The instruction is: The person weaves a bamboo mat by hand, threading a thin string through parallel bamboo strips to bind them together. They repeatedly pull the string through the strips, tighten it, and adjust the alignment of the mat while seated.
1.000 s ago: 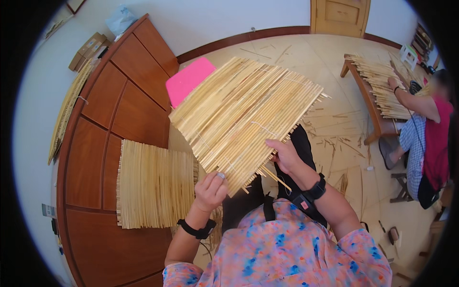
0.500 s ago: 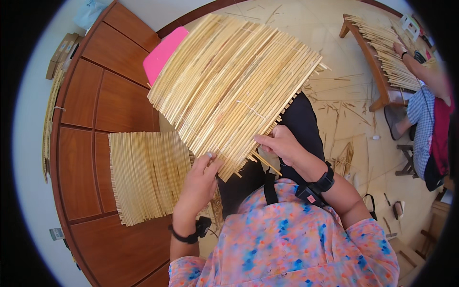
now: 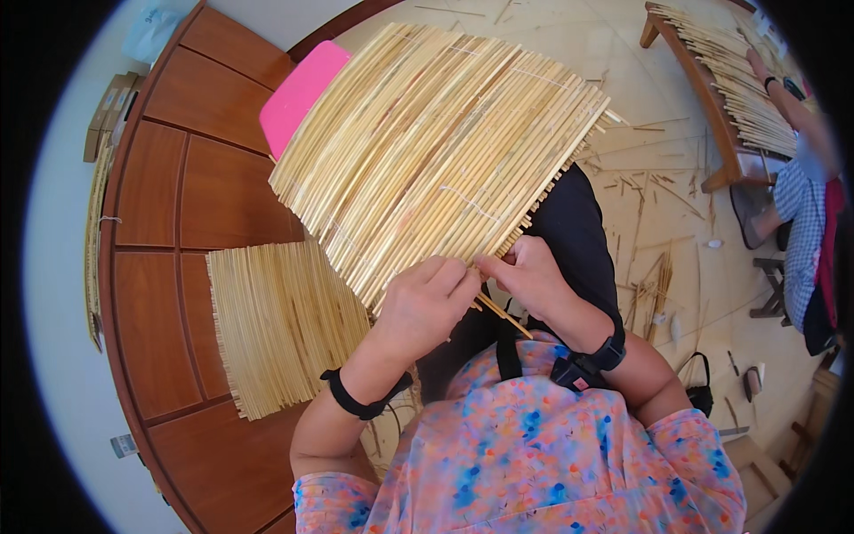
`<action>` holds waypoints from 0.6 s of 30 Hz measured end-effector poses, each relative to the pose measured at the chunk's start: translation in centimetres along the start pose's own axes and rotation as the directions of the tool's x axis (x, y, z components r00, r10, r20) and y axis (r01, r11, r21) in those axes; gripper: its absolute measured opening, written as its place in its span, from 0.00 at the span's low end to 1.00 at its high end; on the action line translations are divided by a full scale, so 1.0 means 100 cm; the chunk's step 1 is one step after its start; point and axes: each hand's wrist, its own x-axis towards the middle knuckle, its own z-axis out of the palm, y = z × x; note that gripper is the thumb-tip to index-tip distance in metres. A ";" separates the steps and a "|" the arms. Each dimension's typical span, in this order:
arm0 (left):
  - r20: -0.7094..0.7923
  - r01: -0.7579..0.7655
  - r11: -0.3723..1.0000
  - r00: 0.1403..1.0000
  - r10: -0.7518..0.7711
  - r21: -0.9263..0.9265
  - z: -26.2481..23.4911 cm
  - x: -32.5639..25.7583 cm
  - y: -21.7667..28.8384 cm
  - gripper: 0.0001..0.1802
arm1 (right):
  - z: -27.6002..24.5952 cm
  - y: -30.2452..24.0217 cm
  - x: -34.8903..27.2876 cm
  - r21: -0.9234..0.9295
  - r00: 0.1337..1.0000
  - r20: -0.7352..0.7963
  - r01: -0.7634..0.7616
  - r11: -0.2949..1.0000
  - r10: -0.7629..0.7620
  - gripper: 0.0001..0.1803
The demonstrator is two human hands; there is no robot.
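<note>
Woven straw mat (image 3: 436,151): held tilted over the lap, centre | left hand (image 3: 418,307): fingers curled on its near edge | right hand (image 3: 529,276): pinching a loose straw (image 3: 503,313) there, fingertips partly hidden | second mat (image 3: 280,325): flat on wooden table (image 3: 178,205), left | pink stool (image 3: 302,89): far, mostly covered.

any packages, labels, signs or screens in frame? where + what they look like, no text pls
Cardboard boxes: top left, at the far edge of the wooden table; flat, brown, stacked.
Plastic bag: top left, beyond the table corner; crumpled, pale blue, see-through.
Small bottle: lower left, off the table edge; white label, dark cap.
No signs or screens visible.
</note>
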 end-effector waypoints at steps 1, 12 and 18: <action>-0.001 -0.037 0.999 0.999 0.037 -0.007 0.000 0.002 -0.002 0.10 | 0.001 -0.001 -0.001 0.000 1.000 -0.005 0.005 1.000 -0.005 0.13; -0.214 -0.149 0.961 0.972 0.098 -0.233 -0.036 0.023 -0.003 0.11 | -0.003 0.034 0.018 -0.143 0.982 -0.070 0.163 0.976 -0.174 0.16; 0.293 0.414 0.107 0.783 -0.548 -0.904 -0.040 0.026 0.007 0.05 | 0.000 0.036 0.019 -0.181 0.982 -0.050 0.172 0.968 -0.184 0.16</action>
